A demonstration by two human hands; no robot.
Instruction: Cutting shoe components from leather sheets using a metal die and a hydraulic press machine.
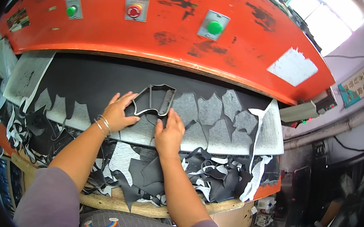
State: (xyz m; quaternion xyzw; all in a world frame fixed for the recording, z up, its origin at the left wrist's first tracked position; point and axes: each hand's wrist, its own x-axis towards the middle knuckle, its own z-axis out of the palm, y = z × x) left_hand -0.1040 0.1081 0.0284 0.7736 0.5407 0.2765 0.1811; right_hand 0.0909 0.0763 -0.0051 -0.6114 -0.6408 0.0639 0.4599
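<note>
A metal cutting die (pixel 150 97), an open outline with a crossbar, stands on a black sheet (pixel 93 75) on the pale cutting bed (pixel 140 135). My left hand (pixel 119 112), with bracelets at the wrist, holds the die by its left side, thumb near the lower rim. At the lower right corner, my right hand (pixel 171 134) grips it between thumb and fingers. Cut gaps in the sheet bare the grey bed along its near edge, right of the die and at far left. Parts of the fingertips are hidden behind the die.
An orange machine beam (pixel 163 40) spans the far side, with a red button (pixel 133 11) and green buttons (pixel 214 27). Black and white offcuts (pixel 144 174) pile along the near edge, above a wooden rail (pixel 145 208). A white strip (pixel 258 139) hangs over the bed's right end.
</note>
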